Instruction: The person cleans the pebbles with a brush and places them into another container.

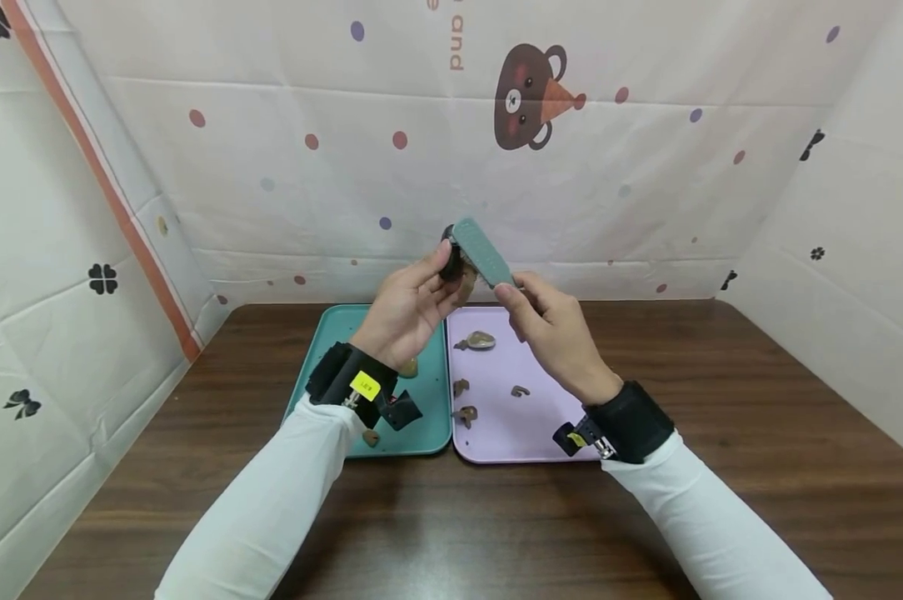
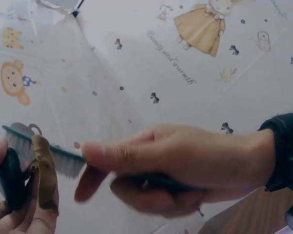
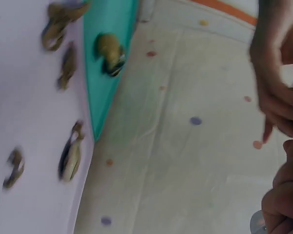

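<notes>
Above a teal tray [image 1: 414, 421] and a lilac tray [image 1: 511, 433], my left hand [image 1: 410, 312] pinches a dark oval piece [image 2: 12, 183] together with a brown piece [image 2: 46, 178]. My right hand [image 1: 560, 337] is curled round a green brush [image 1: 483, 252]; its bristles [image 2: 71, 165] face the brown piece, contact unclear. Below, both trays lie side by side on a wooden table [image 1: 459, 533], bearing small brown items [image 1: 521, 391]. Beyond hangs a printed sheet [image 1: 436, 192].

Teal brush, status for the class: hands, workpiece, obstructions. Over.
Right hand grips teal brush. Left hand holds dark-and-tan piece at the bristles; exact contact unclear. No obstruction visible between them.
</notes>
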`<move>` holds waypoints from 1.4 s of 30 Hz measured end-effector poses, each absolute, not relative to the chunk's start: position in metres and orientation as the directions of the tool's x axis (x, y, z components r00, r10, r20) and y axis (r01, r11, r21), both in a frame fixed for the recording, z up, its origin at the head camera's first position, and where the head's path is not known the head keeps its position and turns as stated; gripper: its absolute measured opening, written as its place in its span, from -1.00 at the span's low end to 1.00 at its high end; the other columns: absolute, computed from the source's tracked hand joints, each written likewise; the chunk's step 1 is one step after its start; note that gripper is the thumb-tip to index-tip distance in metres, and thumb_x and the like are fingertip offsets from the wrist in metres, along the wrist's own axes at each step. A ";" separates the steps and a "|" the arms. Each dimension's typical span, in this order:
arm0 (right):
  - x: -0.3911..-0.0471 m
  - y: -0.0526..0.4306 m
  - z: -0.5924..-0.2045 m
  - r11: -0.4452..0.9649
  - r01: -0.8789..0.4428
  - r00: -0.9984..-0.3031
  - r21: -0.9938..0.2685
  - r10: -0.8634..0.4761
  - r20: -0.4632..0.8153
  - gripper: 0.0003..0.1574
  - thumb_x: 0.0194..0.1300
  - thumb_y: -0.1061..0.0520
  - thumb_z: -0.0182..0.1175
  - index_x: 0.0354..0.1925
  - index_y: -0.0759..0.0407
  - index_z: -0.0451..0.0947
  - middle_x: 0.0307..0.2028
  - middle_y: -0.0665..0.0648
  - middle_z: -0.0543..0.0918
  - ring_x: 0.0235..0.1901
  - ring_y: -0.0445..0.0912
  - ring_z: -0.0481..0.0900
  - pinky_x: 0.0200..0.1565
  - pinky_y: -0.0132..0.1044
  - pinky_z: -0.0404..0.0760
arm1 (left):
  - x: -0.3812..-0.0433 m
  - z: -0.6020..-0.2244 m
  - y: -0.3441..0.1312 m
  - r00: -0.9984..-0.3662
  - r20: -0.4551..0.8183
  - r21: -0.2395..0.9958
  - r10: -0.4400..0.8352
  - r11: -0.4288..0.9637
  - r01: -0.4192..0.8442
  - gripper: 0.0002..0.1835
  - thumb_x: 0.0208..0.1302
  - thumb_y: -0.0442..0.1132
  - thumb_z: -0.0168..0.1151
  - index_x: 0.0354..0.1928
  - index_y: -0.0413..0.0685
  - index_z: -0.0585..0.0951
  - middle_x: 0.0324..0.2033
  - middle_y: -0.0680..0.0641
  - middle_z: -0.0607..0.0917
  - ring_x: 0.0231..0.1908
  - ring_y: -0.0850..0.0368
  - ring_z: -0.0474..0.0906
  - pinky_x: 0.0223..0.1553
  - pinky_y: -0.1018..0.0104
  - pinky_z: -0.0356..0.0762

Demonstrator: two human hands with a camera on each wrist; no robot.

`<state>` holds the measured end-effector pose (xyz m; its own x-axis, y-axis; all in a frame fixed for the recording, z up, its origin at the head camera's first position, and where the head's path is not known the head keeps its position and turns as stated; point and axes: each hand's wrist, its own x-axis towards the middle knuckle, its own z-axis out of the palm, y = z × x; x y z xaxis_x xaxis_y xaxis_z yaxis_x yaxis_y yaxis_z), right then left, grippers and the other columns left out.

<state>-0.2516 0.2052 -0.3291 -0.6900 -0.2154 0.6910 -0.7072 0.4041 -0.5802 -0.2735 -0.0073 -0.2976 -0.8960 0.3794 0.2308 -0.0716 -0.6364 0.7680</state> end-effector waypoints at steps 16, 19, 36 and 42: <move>-0.247 0.198 -0.328 0.427 -0.678 -0.713 -0.598 -0.184 0.677 -0.63 0.72 0.00 0.07 0.13 0.24 0.63 -0.46 0.14 0.44 -0.48 0.01 0.40 -0.50 -0.26 0.33 | -0.275 -0.300 -0.004 -0.866 0.294 0.793 0.404 -0.609 -0.015 -0.39 0.73 0.05 -0.11 0.58 -0.16 0.31 0.20 -0.20 0.55 0.13 0.02 0.51 0.26 0.26 0.58; -0.248 0.197 -0.330 0.452 -0.652 -0.737 -0.609 -0.186 0.650 -0.59 0.72 -0.03 0.05 0.16 0.23 0.63 -0.42 0.14 0.46 -0.43 -0.01 0.43 -0.44 -0.28 0.40 | -0.275 -0.301 -0.005 -0.865 0.293 0.793 0.409 -0.610 -0.020 -0.35 0.72 0.09 -0.16 0.63 -0.12 0.23 0.28 -0.23 0.50 0.20 -0.02 0.48 0.31 0.22 0.53; -0.246 0.198 -0.326 0.472 -0.684 -0.686 -0.556 -0.159 0.709 -0.52 0.73 -0.06 0.02 0.14 0.29 0.65 -0.33 0.21 0.56 -0.34 0.03 0.48 -0.33 -0.27 0.44 | -0.271 -0.294 -0.004 -0.798 0.342 0.827 0.496 -0.562 0.005 -0.37 0.78 0.07 -0.31 0.63 -0.18 0.20 0.11 -0.20 0.55 0.14 -0.04 0.52 0.47 -0.02 0.38; -0.248 0.201 -0.326 0.512 -0.678 -0.688 -0.527 -0.192 0.700 -0.54 0.71 -0.05 0.08 0.21 0.26 0.66 -0.09 0.18 0.74 -0.21 -0.02 0.59 -0.20 -0.24 0.59 | -0.271 -0.297 -0.007 -0.803 0.324 0.834 0.501 -0.552 -0.008 -0.37 0.79 0.06 -0.39 0.64 -0.17 0.17 0.20 -0.28 0.55 0.16 -0.04 0.54 0.45 -0.06 0.40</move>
